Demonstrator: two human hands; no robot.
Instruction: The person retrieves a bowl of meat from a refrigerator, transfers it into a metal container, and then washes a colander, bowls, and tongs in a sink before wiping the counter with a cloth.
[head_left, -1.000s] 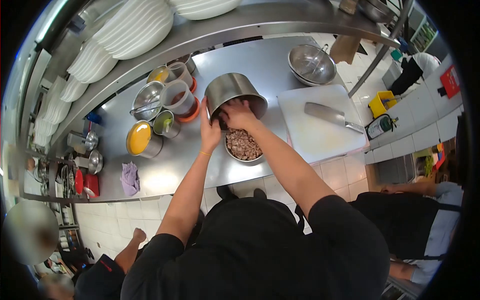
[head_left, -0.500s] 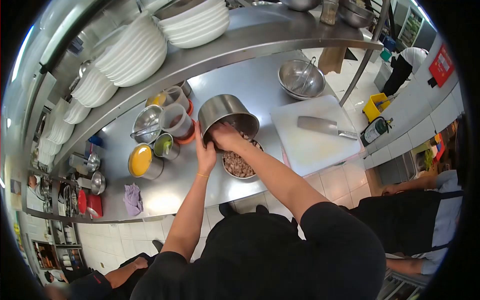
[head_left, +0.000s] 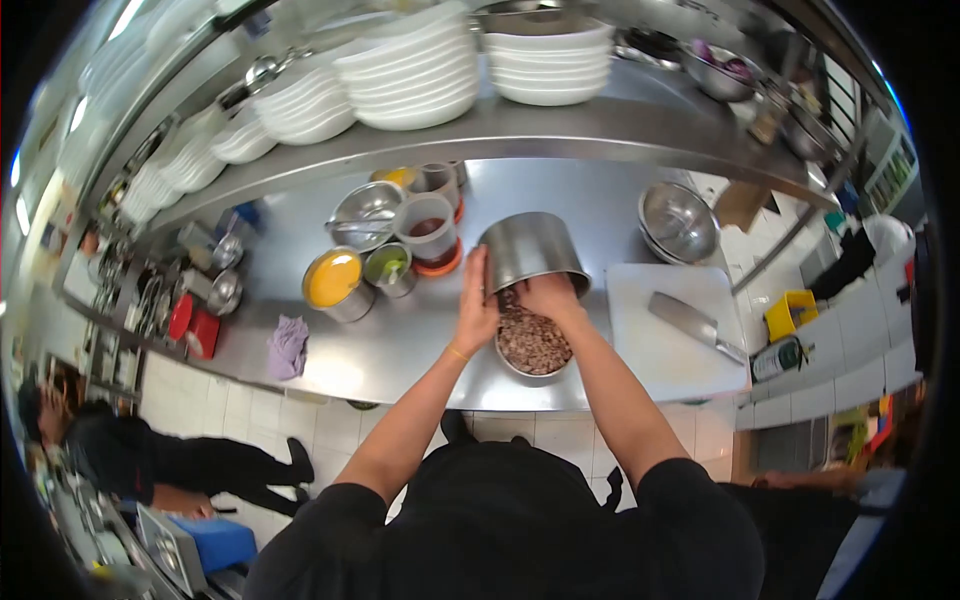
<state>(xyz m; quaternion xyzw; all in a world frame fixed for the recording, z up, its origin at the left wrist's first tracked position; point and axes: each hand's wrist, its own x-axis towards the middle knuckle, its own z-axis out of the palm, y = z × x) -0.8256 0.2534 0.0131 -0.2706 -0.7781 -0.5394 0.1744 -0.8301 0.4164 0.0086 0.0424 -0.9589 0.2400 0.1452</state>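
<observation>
At the far edge of the bowl [head_left: 535,374] on the surface [head_left: 395,340], the pot [head_left: 533,250] is held tilted by the left hand [head_left: 478,308], presumably so its mouth faces the brown pieces [head_left: 535,343]. The right hand [head_left: 553,299] is partly hidden inside; its grip cannot be told.

Right fingers [head_left: 530,291] partly out of sight inside the tilted steel pot [head_left: 533,245]

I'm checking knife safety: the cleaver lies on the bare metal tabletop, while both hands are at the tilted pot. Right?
Not quite: the cleaver lies on the white cutting board, as the head view shows. The left hand and right hand are at the tilted pot.
</observation>
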